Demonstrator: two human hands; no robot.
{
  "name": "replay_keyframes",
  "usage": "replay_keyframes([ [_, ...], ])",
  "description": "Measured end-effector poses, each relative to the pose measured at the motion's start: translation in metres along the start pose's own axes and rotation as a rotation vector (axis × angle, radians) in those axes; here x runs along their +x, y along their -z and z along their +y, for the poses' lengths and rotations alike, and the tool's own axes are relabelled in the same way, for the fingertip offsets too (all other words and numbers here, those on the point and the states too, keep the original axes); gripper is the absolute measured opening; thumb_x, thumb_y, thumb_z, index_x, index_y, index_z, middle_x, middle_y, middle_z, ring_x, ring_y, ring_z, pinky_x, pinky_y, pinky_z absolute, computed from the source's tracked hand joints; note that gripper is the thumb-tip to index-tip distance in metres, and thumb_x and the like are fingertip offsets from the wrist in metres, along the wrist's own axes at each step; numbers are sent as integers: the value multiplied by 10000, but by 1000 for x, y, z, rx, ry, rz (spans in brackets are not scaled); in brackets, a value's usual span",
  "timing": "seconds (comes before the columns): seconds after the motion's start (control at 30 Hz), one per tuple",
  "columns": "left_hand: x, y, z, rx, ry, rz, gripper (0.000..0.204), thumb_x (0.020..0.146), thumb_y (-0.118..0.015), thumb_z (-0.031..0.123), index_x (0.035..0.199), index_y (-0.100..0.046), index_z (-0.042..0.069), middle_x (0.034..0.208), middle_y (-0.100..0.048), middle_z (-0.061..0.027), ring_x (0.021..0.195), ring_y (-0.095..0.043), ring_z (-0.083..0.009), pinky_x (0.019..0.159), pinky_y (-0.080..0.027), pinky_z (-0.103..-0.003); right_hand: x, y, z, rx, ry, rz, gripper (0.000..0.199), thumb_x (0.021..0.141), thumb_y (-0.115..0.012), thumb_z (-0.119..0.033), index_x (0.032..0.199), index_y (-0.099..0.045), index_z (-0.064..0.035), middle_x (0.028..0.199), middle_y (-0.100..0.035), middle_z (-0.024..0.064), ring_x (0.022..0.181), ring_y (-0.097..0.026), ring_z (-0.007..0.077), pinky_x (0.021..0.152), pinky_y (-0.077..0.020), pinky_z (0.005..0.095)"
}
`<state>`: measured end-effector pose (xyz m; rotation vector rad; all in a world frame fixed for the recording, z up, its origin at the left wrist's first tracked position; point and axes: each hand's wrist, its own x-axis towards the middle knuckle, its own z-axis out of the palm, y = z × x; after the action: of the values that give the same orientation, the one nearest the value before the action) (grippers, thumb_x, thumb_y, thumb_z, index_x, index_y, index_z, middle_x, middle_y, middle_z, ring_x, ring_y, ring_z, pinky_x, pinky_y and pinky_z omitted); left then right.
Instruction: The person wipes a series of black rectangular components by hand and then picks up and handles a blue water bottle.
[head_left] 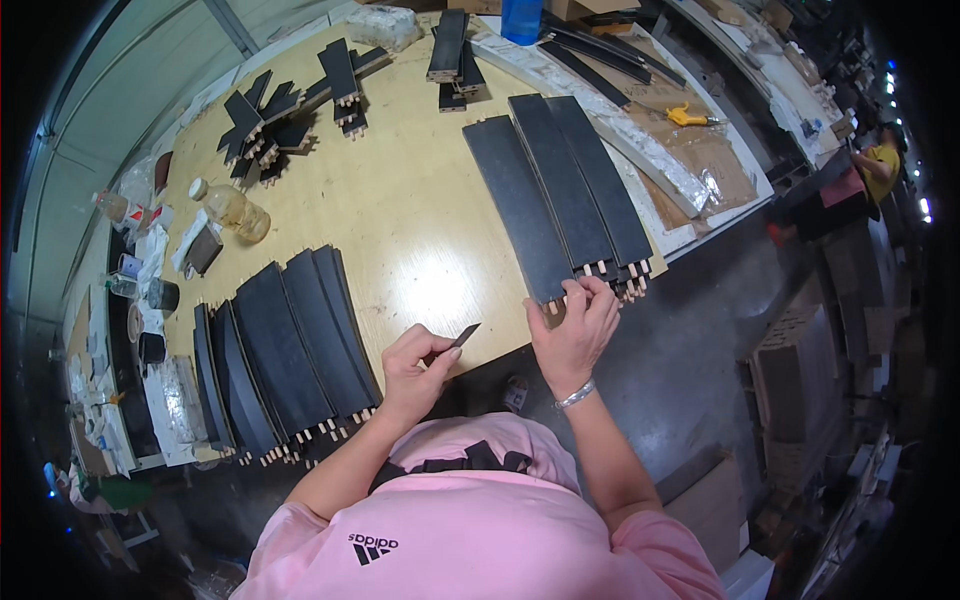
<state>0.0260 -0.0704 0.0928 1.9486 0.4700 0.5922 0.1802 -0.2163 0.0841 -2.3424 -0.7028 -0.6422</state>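
My left hand [416,368] is closed around a thin dark blade-like strip [466,335] with a slanted tip, held just over the table's near edge. My right hand [574,332] grips the near end of a black board [518,215], thumb on one side and fingers on the other. Beside that board lie more black boards [598,180], overlapping in a stack, with pale wooden dowels [634,285] sticking out of their near ends. My fingers partly hide the dowels of the gripped board.
A fanned row of black doweled boards [285,345] lies at left on the wooden table [420,200]. Crossed piles of shorter black pieces [265,125] sit farther back. An oil-like bottle [232,210], a yellow tool [690,116] and a blue container [521,22] stand around. A person [880,165] is far right.
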Motion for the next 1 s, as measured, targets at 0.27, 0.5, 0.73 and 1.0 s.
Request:
replay_keyframes([
  [0.27, -11, -1, -5, -7, 37, 8, 43, 782, -730, -4, 798, -695, -23, 696, -585, -66, 598, -563, -135, 548, -432, -272, -15, -2, -6, 132, -11, -28, 421, 670, -803, -128, 1008, -565, -48, 1058, -501, 149, 905, -527, 313, 787, -437, 443],
  [0.5, -4, 8, -14, 30, 50, 24, 39, 792, -724, 2, 816, -698, -14, 714, -583, -65, 632, -559, -136, 571, -432, -275, -32, 14, -14, 181, -55, -59, 445, 635, -802, -119, 995, -550, -47, 1010, -478, 148, 930, -502, 330, 783, -425, 452],
  [0.73, 4, 11, -27, 29, 92, 76, 45, 787, -727, -7, 811, -694, -25, 711, -582, -62, 622, -557, -129, 567, -429, -267, -65, 24, -15, 321, -69, -117, 446, 603, -786, -85, 966, -529, -45, 992, -458, 163, 914, -488, 348, 777, -423, 460],
  [1.0, 5, -1, -54, 54, 160, 12, 61, 780, -741, 1, 810, -694, -24, 721, -601, -70, 623, -578, -132, 568, -443, -271, -124, -5, 8, 338, -164, -355, 408, 587, -743, -40, 925, -515, -41, 946, -469, 163, 913, -469, 351, 768, -408, 455],
])
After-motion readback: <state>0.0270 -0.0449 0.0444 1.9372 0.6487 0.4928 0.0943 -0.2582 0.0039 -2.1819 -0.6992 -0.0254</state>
